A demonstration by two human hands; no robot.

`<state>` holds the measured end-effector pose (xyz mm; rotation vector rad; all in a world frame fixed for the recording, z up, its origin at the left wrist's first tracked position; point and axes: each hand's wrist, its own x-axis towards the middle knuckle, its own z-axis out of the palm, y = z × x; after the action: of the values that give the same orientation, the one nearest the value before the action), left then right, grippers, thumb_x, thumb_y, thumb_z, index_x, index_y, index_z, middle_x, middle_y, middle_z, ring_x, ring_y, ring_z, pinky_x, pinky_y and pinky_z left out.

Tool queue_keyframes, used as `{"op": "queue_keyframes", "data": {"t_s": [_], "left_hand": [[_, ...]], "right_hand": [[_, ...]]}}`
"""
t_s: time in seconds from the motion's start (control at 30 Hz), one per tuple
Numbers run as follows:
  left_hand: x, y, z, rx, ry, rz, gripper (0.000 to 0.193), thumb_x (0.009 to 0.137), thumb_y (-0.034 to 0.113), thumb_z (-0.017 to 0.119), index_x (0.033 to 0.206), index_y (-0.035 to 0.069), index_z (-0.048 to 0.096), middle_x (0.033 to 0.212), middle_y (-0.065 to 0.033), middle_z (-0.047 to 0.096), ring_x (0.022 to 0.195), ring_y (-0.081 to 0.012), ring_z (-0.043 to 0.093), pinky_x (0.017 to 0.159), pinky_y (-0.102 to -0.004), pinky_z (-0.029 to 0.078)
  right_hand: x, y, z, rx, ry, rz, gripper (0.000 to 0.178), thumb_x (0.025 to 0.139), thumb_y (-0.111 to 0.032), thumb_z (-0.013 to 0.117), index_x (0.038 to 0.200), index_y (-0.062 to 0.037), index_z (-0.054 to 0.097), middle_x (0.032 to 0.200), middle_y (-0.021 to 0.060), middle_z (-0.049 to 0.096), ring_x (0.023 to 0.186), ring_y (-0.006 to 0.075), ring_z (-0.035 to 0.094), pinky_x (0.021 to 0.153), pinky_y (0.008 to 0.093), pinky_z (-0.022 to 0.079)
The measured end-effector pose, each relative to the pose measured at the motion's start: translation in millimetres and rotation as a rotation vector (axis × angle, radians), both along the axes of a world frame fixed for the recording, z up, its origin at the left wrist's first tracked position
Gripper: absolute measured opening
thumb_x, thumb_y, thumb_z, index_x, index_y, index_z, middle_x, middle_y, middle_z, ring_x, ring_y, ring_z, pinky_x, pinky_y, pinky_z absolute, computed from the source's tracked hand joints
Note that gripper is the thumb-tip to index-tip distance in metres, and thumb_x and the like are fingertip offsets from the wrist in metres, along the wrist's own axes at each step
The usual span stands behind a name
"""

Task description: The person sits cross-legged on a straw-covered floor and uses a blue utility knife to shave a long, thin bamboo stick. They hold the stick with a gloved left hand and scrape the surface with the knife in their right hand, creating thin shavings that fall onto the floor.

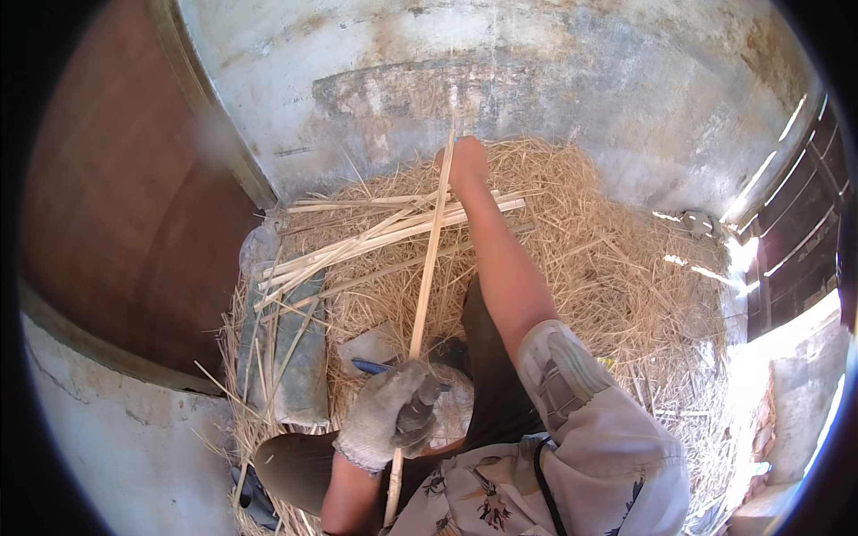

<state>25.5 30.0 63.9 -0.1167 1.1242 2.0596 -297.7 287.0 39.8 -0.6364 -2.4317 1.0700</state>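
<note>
While the gloved left hand (382, 415) has its fingers wrapped round the pale strip (430, 268) towards its near end, the bare right hand (466, 165) is at the strip's far end with its fingers curled in; whether these grip the strip or only lie against it, I cannot tell. A dark patch (418, 417) shows on the left hand, beside the strip, either part of the glove or something held; a blue handle (369, 366) juts out just left of the strip, its other end hidden. The strip runs lengthwise from the person's lap outward; the shirt (487, 496) is right of its near end, one dark trouser leg (290, 466) to its left, the other (496, 380) to its right. Several loose strips (375, 239) lie across behind the strip, mostly left of it; under them, also left, is a grey-green bag (304, 362); straw (581, 237) spreads on both sides of the strip, deepest to the right. Beyond the strip's far end stands a stained wall (429, 54); well left of it is a brown panel (134, 161); far right, light comes through dark slats (800, 232).
</note>
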Motion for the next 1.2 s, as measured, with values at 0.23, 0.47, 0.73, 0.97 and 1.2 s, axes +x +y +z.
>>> {"op": "queue_keyframes", "data": {"t_s": [0.23,0.47,0.73,0.97,1.2], "left_hand": [[-23,-8,-7,-0.204,0.229,0.257,0.037,0.106,0.036,0.055,0.095,0.001,0.061,0.054,0.0000,0.045,0.037,-0.0109,0.043,0.034,-0.0277,0.038],[-45,-10,-21,-0.310,0.229,0.361,0.038,0.106,0.037,0.056,0.097,0.002,0.067,0.058,0.0010,0.048,0.044,-0.0095,0.044,0.039,-0.0260,0.039],[-48,-7,-21,-0.535,0.253,0.465,0.034,0.107,0.031,0.054,0.106,0.000,0.067,0.057,0.0005,0.049,0.045,-0.0097,0.046,0.044,-0.0255,0.041],[-48,-16,-17,-0.445,0.257,0.519,0.032,0.108,0.031,0.053,0.116,0.003,0.067,0.069,0.0031,0.052,0.054,-0.0074,0.049,0.047,-0.0265,0.044],[-50,-28,-13,-0.496,0.245,0.613,0.032,0.107,0.031,0.056,0.118,0.003,0.066,0.071,0.0005,0.053,0.054,-0.0098,0.051,0.048,-0.0275,0.044]], "right_hand": [[19,-13,10,-1.214,0.071,0.496,0.034,0.095,-0.036,0.071,0.098,-0.0017,0.069,0.058,-0.0038,0.042,0.041,0.0077,0.035,0.039,0.0270,0.031],[84,-71,45,-0.922,-0.049,1.002,0.038,0.100,-0.036,0.070,0.111,-0.0005,0.070,0.056,-0.0084,0.039,0.043,0.0027,0.034,0.041,0.0234,0.027],[80,-104,7,0.359,0.404,0.858,0.035,0.101,-0.041,0.065,0.092,-0.0081,0.074,0.052,0.0031,0.051,0.045,0.0235,0.049,0.047,0.0402,0.038],[99,-123,-4,0.565,0.440,0.933,0.031,0.087,-0.038,0.077,0.078,-0.0090,0.071,0.059,0.0100,0.063,0.055,0.0315,0.064,0.053,0.0422,0.050],[128,-152,-12,0.619,0.424,1.095,0.022,0.080,-0.032,0.077,0.089,-0.0122,0.075,0.067,0.0076,0.070,0.061,0.0279,0.069,0.057,0.0425,0.053]]}}
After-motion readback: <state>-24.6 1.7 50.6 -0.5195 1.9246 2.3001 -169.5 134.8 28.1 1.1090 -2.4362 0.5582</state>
